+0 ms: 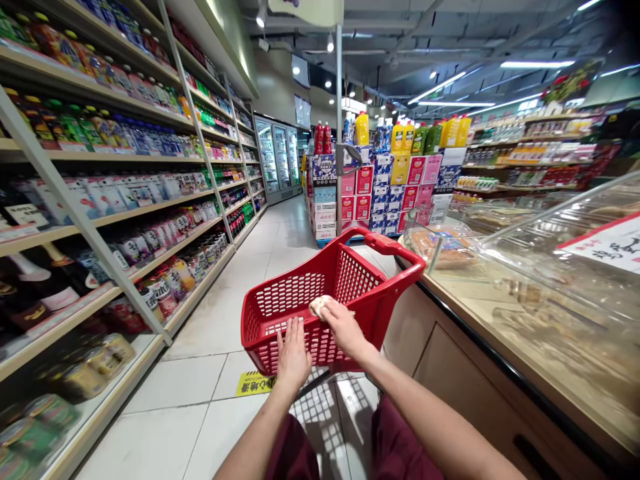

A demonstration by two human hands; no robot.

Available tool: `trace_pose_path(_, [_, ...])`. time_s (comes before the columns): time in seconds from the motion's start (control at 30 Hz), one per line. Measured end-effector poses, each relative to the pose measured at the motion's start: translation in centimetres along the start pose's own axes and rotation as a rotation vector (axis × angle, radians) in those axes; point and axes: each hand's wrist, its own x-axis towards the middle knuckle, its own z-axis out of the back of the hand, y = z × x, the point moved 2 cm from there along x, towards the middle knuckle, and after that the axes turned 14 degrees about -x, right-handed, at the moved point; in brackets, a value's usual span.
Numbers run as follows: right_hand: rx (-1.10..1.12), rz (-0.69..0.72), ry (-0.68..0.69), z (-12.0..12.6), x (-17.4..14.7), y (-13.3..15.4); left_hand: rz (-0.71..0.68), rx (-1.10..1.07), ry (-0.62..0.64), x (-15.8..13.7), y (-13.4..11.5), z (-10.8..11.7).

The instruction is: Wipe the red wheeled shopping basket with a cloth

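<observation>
A red plastic shopping cart (357,317) with a perforated basket stands in front of me in the aisle, its handle towards the right. My left hand (294,352) lies on the near side of the basket, fingers stretched out over the top rim. Above that same rim, further right, my right hand (343,327) is closed on a crumpled whitish cloth (320,307). The cloth is at the rim's inner side; whether it touches the plastic I cannot tell. Inside, the visible part of the basket holds nothing.
Shelves of bottles and cans (150,200) line the left side. A counter (450,300) with clear covers (550,260) runs close along the right. Stacked drink cartons (385,193) stand ahead. A yellow floor sticker (254,383) lies under the cart on white tiles (195,383).
</observation>
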Motion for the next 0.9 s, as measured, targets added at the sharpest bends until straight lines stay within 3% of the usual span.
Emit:
trace_pose_path(0.13, [0.022,-0.007,0.115,0.3,0.9,-0.2,0.006,0.034,-0.010,0.2,0.4,0.1])
trace_pose_path(0.27, [-0.079,-0.100,0.085,0.7,0.4,-1.7,0.050,0.032,-0.056,0.2,0.7,-0.1])
trace_pose_path(0.4, [-0.084,-0.068,0.052,-1.4,0.6,3.0,0.049,-0.010,-0.049,0.0,1.0,-0.5])
trace_pose_path(0.47, [-0.059,-0.010,0.122,-1.8,1.0,5.2,0.042,-0.050,-0.057,0.0,1.3,-0.4])
trace_pose_path(0.57, [-0.021,0.004,0.270,-0.6,1.4,5.8,0.030,-0.170,-0.149,0.4,1.5,0.3])
trace_pose_path(0.63, [0.029,-0.038,0.306,0.6,1.5,4.9,-0.029,-0.251,-0.194,1.2,0.9,0.8])
trace_pose_path(0.73, [0.113,-0.129,0.269,1.2,1.7,3.7,-0.113,-0.305,-0.104,3.0,-1.2,0.7])
trace_pose_path(0.8, [0.110,-0.182,0.215,1.0,1.6,3.0,-0.049,-0.315,-0.075,4.2,-2.8,0.0])
trace_pose_path(0.9, [0.007,-0.225,0.125,0.5,0.9,1.7,0.091,-0.318,-0.185,5.6,-4.3,-0.8])
